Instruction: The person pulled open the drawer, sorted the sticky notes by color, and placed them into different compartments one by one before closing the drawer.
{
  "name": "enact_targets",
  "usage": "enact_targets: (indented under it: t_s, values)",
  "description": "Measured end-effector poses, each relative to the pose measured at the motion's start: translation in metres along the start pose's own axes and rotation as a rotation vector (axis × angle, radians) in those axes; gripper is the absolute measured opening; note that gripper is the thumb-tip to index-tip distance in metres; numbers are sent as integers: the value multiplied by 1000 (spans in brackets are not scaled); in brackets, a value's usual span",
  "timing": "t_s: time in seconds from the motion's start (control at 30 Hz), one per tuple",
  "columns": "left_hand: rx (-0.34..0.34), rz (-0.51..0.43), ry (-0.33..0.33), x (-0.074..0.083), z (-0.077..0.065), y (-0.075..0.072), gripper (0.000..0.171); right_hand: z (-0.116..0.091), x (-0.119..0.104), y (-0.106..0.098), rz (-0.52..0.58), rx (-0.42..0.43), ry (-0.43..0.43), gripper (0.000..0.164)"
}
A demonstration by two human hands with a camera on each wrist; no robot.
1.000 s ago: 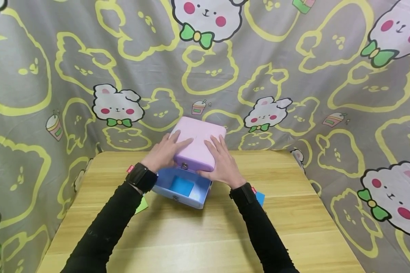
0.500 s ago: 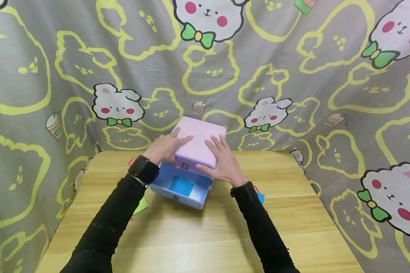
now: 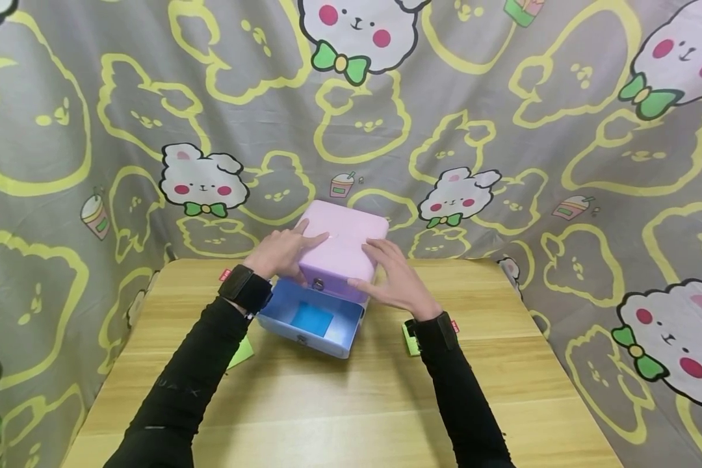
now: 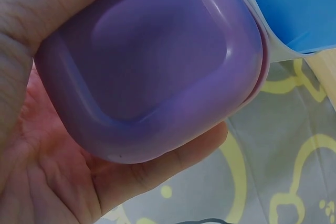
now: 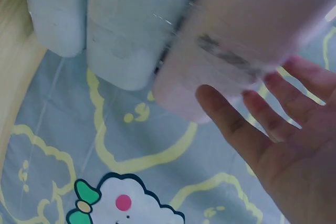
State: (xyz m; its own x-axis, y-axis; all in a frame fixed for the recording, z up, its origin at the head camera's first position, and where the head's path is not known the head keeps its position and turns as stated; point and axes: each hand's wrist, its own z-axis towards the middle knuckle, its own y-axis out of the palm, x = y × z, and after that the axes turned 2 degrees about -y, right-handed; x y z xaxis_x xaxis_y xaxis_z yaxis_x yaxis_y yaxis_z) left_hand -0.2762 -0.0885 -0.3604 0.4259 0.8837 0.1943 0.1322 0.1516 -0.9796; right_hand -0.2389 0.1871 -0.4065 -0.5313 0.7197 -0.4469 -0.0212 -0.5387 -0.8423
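Rabbit-print cloth [image 3: 363, 140] behind, pink-topped box [image 3: 345, 227] between my grips

Grey cloth with yellow outlines and white rabbit faces surrounds the wood-grained tabletop [image 3: 304, 419] where I work. The box sits around the middle of the far end, its pink top facing up at me and its purple front carrying a small metal latch [image 3: 318, 284]. From beneath that front a blue drawer [image 3: 324, 346] juts toward me, a flat blue piece [image 3: 312, 320] lying inside it.

With my left grip [image 3: 281, 253] I hold the upper part of the box at its left side; from the left wrist I see my thumb across a purple panel and a finger along its rounded edge. My right grip [image 3: 400, 279] is loose at the box's right edge, fingers spread and curled round nothing; whether the fingertips touch the pink surface I cannot tell.

One green piece [image 3: 242, 353] lies beside my left sleeve [image 3: 164, 390], partly hidden by it. Another green item [image 3: 411, 340] shows just beside my right wrist, partly covered by the black band [image 3: 439, 333].
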Motion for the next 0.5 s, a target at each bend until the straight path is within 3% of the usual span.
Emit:
enact_targets:
  t_s: [0.1, 0.27, 0.5]
  values:
    - [1, 1, 0, -2, 0, 0, 117, -7, 0, -6, 31, -7, 21, 78]
    - [7, -1, 6, -2, 2, 1, 116, -23, 7, -15, 73, 59, 52, 69]
    - [4, -6, -9, -2, 1, 2, 116, -45, 18, -26, 87, 141, 101, 73]
